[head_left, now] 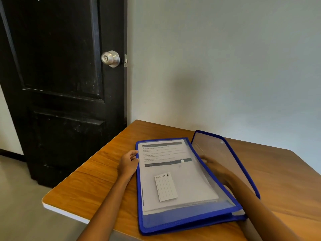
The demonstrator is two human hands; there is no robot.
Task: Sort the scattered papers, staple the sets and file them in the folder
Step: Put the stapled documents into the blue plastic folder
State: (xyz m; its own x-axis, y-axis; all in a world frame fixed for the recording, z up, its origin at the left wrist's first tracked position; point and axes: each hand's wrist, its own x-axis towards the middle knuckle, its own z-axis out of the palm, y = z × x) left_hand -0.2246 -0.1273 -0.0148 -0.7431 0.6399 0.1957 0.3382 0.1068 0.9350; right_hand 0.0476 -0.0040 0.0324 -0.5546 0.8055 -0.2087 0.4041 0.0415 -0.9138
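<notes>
From my head view, the blue-edged clear plastic folder (187, 218) lies on the brown wooden tabletop (97, 173), with the white printed papers (175, 171) already inside it under a white lined label card (165, 186). My left hand (129, 163) rests at the folder's left edge, fingers curled against the rim. My right hand (213, 164) is blurred behind the raised clear flap (224, 160) on the right; I cannot tell whether its grip is clenched or released. A black panelled door (60, 75) with a silver knob (110, 58) stands far left.

Head view, looking forward and down, close over table (97, 171)
</notes>
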